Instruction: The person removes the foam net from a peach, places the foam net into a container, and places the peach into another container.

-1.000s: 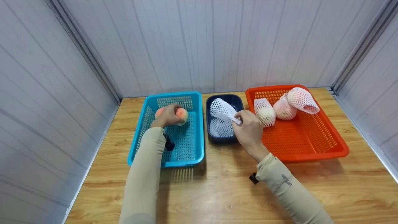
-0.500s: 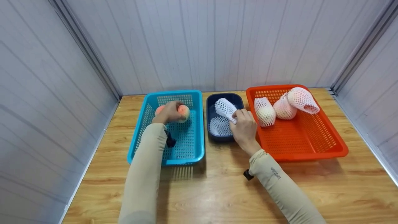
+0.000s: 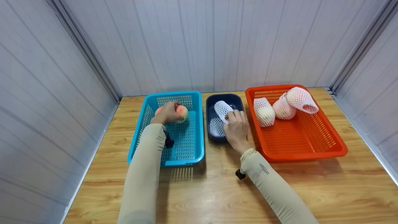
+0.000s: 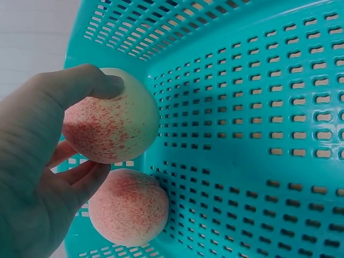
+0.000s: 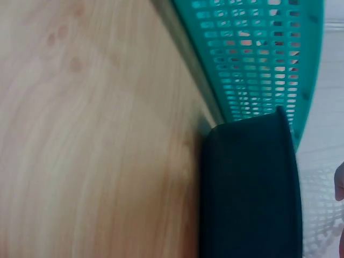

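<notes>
My left hand grips a peach inside the turquoise basket. In the left wrist view the thumb lies over the top of this peach, and other fingers curl beneath it. A second peach rests just beside it in the basket. Over the small navy bin, my right hand pinches the end of a white foam net sleeve. Another foam net lies in the bin under it. The right wrist view catches only a sliver of that hand at its right edge.
To the right sits an orange basket. It holds several net-wrapped fruits, among them a pale one and a pinkish one. White panel walls enclose the wooden table at the back and sides.
The right hand has moved left and slightly down over the navy bin, carrying the foam net sleeve with it. The left hand stays on the peach, nearly still.
</notes>
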The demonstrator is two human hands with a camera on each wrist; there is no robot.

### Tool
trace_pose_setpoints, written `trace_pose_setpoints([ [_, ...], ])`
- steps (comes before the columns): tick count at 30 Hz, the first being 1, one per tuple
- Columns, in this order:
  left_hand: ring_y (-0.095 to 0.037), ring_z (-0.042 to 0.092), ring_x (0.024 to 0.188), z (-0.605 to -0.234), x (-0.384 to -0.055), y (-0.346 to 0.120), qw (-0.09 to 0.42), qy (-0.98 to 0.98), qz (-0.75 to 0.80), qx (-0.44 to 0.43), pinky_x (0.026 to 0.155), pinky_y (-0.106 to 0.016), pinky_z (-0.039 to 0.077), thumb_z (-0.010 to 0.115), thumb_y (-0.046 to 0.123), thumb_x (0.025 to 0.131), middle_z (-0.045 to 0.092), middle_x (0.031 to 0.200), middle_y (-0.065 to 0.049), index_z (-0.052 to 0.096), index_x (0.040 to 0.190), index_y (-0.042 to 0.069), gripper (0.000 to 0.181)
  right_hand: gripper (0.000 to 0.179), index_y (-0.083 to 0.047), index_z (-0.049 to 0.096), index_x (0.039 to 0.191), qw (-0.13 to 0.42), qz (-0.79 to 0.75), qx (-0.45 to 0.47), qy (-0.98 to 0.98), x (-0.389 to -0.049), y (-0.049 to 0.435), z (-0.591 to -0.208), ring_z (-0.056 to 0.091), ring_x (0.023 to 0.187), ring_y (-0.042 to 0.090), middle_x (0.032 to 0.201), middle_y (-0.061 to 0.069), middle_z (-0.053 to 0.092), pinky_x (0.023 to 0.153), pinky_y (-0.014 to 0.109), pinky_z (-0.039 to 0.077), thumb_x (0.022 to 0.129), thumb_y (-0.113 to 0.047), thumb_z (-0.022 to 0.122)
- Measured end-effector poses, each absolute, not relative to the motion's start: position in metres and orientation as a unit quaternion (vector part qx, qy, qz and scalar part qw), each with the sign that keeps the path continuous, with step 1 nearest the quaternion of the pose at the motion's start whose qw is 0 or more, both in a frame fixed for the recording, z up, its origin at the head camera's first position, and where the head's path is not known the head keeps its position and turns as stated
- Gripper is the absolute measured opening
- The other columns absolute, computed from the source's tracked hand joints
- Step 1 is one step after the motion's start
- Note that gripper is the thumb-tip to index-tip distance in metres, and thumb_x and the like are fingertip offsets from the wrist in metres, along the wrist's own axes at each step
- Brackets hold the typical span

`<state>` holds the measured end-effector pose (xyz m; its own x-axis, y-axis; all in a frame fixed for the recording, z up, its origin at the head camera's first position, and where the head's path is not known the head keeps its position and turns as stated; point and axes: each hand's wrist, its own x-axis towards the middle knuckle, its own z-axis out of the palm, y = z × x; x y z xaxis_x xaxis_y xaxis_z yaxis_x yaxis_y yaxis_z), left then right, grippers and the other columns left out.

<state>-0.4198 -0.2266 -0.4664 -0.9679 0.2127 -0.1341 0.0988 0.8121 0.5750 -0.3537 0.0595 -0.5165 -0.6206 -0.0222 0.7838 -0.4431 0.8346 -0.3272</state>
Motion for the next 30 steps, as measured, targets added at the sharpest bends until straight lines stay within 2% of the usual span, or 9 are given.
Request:
trace_pose_setpoints([
  [9, -0.027, 0.05, 0.109, -0.465, -0.437, -0.221, 0.11, 0.941, 0.314, 0.064, 0.093, -0.043, 0.044, 0.075, 0.01, 0.08, 0.052, 0.13, -0.013, 0.046, 0.141, 0.004, 0.067, 0.026, -0.006, 0.059, 0.074, 0.428, 0.263, 0.148, -0.852, -0.359, 0.052, -0.526, 0.05, 0.075, 0.033, 0.076, 0.009, 0.055, 0.064, 0.043, 0.041, 0.061, 0.001, 0.081],
  [20, -0.027, 0.049, 0.107, -0.471, -0.455, -0.223, 0.118, 0.93, 0.346, 0.029, 0.092, -0.044, 0.044, 0.076, 0.005, 0.079, 0.052, 0.125, -0.011, 0.048, 0.137, 0.007, 0.064, 0.028, -0.006, 0.06, 0.074, 0.419, 0.279, 0.145, -0.852, -0.359, 0.058, -0.527, 0.049, 0.073, 0.032, 0.075, 0.009, 0.054, 0.066, 0.042, 0.042, 0.061, 0.0, 0.083],
  [30, -0.027, 0.049, 0.109, -0.478, -0.46, -0.225, 0.123, 0.953, 0.273, 0.052, 0.095, -0.045, 0.042, 0.078, 0.011, 0.079, 0.052, 0.128, -0.012, 0.049, 0.138, 0.007, 0.066, 0.026, -0.007, 0.059, 0.074, 0.409, 0.278, 0.143, -0.857, -0.361, 0.059, -0.53, 0.049, 0.074, 0.032, 0.076, 0.009, 0.054, 0.066, 0.042, 0.044, 0.063, 0.001, 0.081],
])
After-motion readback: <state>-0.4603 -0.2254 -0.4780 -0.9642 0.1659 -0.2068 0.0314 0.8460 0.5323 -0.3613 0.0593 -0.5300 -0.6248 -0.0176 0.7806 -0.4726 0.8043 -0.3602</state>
